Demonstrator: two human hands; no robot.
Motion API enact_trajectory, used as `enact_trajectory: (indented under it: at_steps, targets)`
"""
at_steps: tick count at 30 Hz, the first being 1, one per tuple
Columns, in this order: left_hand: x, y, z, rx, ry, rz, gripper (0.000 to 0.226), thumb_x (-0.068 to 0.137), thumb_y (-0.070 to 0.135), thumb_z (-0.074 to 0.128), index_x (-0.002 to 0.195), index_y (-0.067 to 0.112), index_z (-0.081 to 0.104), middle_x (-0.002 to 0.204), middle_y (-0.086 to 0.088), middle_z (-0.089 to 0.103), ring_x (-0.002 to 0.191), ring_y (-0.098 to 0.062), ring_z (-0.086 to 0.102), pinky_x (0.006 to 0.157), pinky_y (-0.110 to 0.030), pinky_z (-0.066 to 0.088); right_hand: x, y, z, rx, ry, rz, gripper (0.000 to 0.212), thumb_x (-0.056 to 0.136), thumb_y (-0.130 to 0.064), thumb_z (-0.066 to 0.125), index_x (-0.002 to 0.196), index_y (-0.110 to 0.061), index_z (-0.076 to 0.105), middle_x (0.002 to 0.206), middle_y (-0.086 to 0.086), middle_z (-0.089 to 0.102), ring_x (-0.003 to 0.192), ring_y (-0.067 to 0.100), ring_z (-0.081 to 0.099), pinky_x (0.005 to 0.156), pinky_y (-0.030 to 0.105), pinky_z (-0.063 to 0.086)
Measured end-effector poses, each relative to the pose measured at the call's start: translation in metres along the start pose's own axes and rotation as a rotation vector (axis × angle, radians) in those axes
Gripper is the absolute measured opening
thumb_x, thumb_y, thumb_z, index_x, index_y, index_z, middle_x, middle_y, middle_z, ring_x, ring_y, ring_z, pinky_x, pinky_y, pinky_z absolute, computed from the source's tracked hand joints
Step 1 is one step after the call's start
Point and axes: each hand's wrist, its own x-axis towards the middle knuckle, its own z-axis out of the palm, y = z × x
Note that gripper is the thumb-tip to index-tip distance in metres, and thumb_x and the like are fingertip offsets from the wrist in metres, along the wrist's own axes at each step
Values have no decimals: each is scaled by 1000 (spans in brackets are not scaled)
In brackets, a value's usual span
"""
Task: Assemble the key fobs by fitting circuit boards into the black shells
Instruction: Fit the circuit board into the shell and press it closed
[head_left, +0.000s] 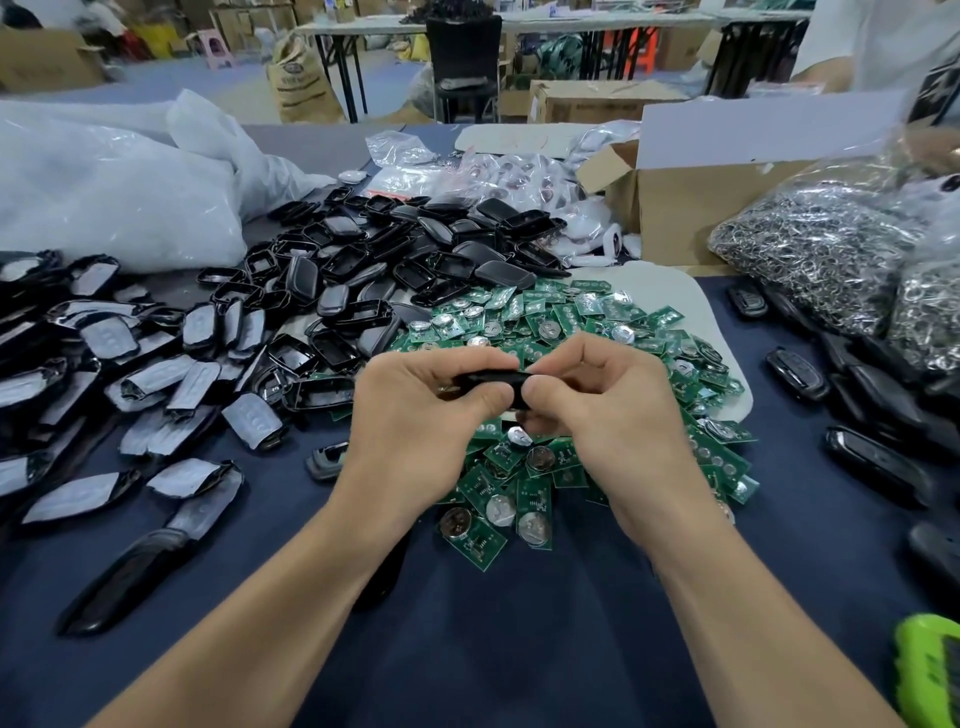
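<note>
Both my hands hold one black key fob shell edge-on above the table's middle. My left hand grips its left end with curled fingers and thumb. My right hand pinches its right end. Whether a board sits inside the shell is hidden by my fingers. Under and behind my hands lies a heap of green circuit boards with round coin cells. A pile of empty black shells lies behind it to the left. Shell halves covered with grey film are spread at the left.
Several closed black fobs lie at the right. Bags of metal key rings and an open cardboard box stand at the back right. White plastic bags fill the back left. A bright green object sits at the lower right corner.
</note>
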Motion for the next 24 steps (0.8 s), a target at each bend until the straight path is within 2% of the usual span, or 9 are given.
enact_trajectory:
  at_steps: [3, 5, 8, 10, 12, 14, 16, 20, 24]
  targets:
    - [-2, 1, 0, -33, 7, 28, 35, 78, -3, 86, 85, 31, 84, 81, 10, 80, 78, -7, 77, 72, -14, 57, 0, -2, 0, 5, 5, -59, 5, 74, -8, 74, 74, -13, 71, 71, 13, 73, 74, 44, 68, 69, 64, 57]
    - [-1, -1, -1, -47, 15, 22, 34, 78, -3, 86, 87, 30, 84, 81, 8, 81, 77, -8, 77, 71, -15, 57, 0, -2, 1, 7, 13, -70, 12, 77, -1, 75, 72, -11, 70, 70, 16, 72, 71, 45, 68, 67, 60, 59]
    - [-1, 0, 1, -146, -4, -24, 47, 79, -5, 84, 113, 26, 79, 91, 4, 82, 86, -12, 78, 77, -20, 59, 0, -1, 6, 229, 34, 107, 27, 90, 5, 71, 68, -12, 68, 70, 12, 73, 61, 28, 71, 58, 33, 60]
    - [-1, 1, 1, -219, -38, -54, 58, 81, -9, 81, 130, 21, 69, 98, 0, 82, 95, -18, 79, 85, -29, 63, 2, -3, 9, 468, 59, 266, 24, 96, 1, 66, 74, -8, 65, 73, 10, 75, 59, 19, 72, 56, 25, 58]
    - [-2, 3, 2, -234, -88, -49, 40, 84, -6, 79, 117, 15, 77, 94, -6, 82, 92, -23, 80, 90, -36, 63, 2, -4, 8, 491, 42, 313, 17, 99, -6, 65, 82, -5, 65, 76, 12, 76, 59, 19, 73, 53, 23, 57]
    - [-5, 4, 2, -285, -88, -60, 28, 85, -6, 77, 103, 15, 82, 87, -12, 81, 80, -23, 79, 82, -31, 63, 1, -5, 6, 423, -21, 309, 15, 101, -11, 63, 90, -1, 65, 74, 12, 75, 56, 19, 70, 47, 23, 52]
    - [-5, 7, 1, -333, -41, -65, 31, 84, -8, 77, 98, 18, 83, 83, -14, 80, 69, -19, 75, 71, -24, 60, -1, -5, 6, 405, -68, 308, 17, 104, -13, 59, 96, 1, 63, 67, 11, 71, 49, 18, 64, 42, 22, 46]
    - [-5, 8, 3, -248, -16, -4, 36, 81, -6, 82, 106, 20, 82, 81, -9, 81, 70, -21, 77, 70, -25, 62, -1, -6, 8, 444, -129, 321, 18, 107, -13, 52, 103, 2, 61, 64, 9, 68, 49, 16, 64, 44, 21, 48]
    - [-5, 3, 3, -101, 36, -10, 44, 75, 9, 92, 113, 27, 81, 84, -5, 80, 79, -31, 78, 73, -40, 66, -3, -6, 12, 429, -208, 340, 31, 110, -16, 45, 114, 13, 56, 67, 9, 68, 51, 18, 65, 47, 21, 50]
